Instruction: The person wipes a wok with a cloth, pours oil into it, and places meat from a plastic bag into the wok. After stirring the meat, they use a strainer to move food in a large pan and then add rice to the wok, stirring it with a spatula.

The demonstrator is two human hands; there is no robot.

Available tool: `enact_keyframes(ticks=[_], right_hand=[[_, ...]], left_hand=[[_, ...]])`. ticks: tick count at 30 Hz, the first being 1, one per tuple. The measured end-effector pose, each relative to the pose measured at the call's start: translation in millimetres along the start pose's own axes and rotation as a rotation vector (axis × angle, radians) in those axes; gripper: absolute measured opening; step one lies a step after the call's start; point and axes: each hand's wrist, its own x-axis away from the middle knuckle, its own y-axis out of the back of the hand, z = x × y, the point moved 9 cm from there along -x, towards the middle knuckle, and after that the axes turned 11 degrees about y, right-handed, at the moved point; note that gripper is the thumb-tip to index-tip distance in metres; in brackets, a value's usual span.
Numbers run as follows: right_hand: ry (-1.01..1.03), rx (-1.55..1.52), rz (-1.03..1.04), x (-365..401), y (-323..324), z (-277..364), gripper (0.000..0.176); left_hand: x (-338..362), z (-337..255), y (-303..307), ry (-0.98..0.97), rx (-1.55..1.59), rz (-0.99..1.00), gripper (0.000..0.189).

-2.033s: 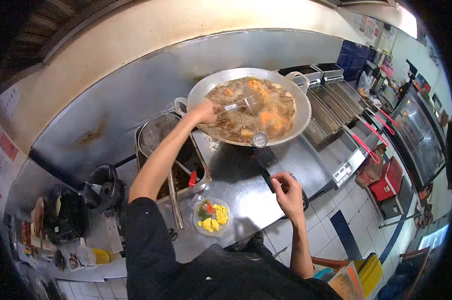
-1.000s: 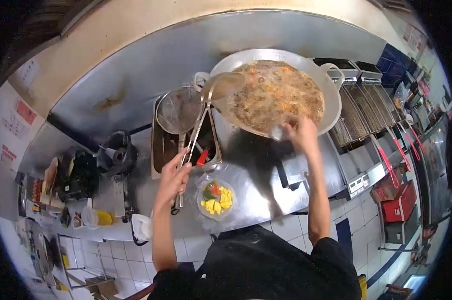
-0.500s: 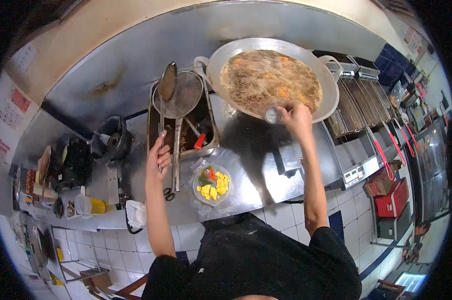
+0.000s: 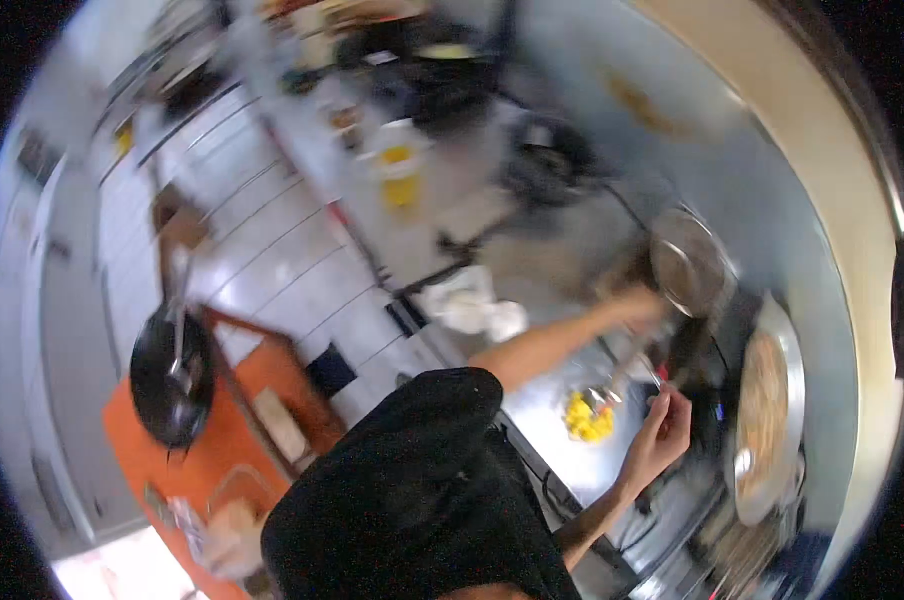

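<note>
My left hand is smeared by motion just left of the round mesh strainer, and its fingers are too blurred to read. Beyond the yellow food pieces on the steel counter, my right hand is raised with its fingers pinched together. Whatever lies between those fingertips is too small and blurred to make out. At the right stands the large wok, holding brown, bubbling contents. A small round metal disc sits at its near rim.
A container of yellow liquid, dark burners and a white bag are on the counter. At lower left, a black pan lies over an orange surface, near a blurred skin-toned shape. Tiled floor lies between.
The view has swung left and tilted, with strong blur. My right hand has left the disc at the wok's rim and moved toward the counter by my left hand.
</note>
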Motion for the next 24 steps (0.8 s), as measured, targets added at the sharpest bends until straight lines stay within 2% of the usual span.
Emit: enact_keyframes(ticks=[1, 2, 3, 4, 6, 8, 10, 11, 13, 14, 16, 17, 18, 19, 22, 24], right_hand=[[0.022, -0.075, 0.083, 7, -40, 20, 0.017], [0.039, -0.146, 0.160, 14, -77, 39, 0.018], [0.029, -0.207, 0.245, 21, -112, 65, 0.021], [0.048, -0.259, 0.328, 30, -145, 83, 0.021], [0.094, -0.481, 0.533, 56, -210, 124, 0.023], [0.244, -0.578, 0.759, 76, -269, 167, 0.022], [0.218, -0.638, 0.945, 93, -329, 185, 0.019], [0.252, -0.663, 1.027, 99, -347, 194, 0.016], [0.325, -0.738, 1.144, 119, -390, 231, 0.015], [0.365, -0.799, 1.190, 131, -411, 257, 0.015], [0.354, -0.879, 1.266, 148, -449, 301, 0.014], [0.377, -0.947, 1.291, 162, -472, 321, 0.013], [0.395, -1.011, 1.316, 169, -496, 343, 0.013], [0.504, -0.992, 1.305, 179, -516, 372, 0.013], [0.930, -0.916, 1.285, 235, -604, 457, 0.019], [1.470, -0.936, 1.182, 301, -664, 490, 0.029]], left_hand=[[-25, 0, -3, -0.533, -0.489, -0.123, 0.019], [43, 0, 30, -0.698, -0.273, -0.265, 0.015], [91, 12, 61, -0.545, -0.155, -0.278, 0.019], [123, 36, 84, -0.606, -0.042, -0.329, 0.019], [223, 96, 137, -1.034, 0.164, -0.312, 0.024], [215, 209, 160, -0.432, 0.122, -0.324, 0.025], [331, 220, 207, -0.041, 0.266, -0.175, 0.028], [354, 236, 221, -0.039, 0.300, -0.237, 0.028], [405, 265, 268, -0.101, 0.239, -0.568, 0.033], [432, 271, 280, -0.098, 0.259, -0.608, 0.033], [523, 255, 311, -0.123, 0.492, -0.968, 0.030], [548, 257, 317, -0.129, 0.506, -0.991, 0.030], [576, 260, 328, -0.173, 0.609, -1.123, 0.029], [601, 266, 339, -0.222, 0.711, -1.250, 0.028], [647, 283, 379, -0.313, 0.862, -1.405, 0.027], [648, 309, 413, -0.276, 0.896, -1.461, 0.028]])
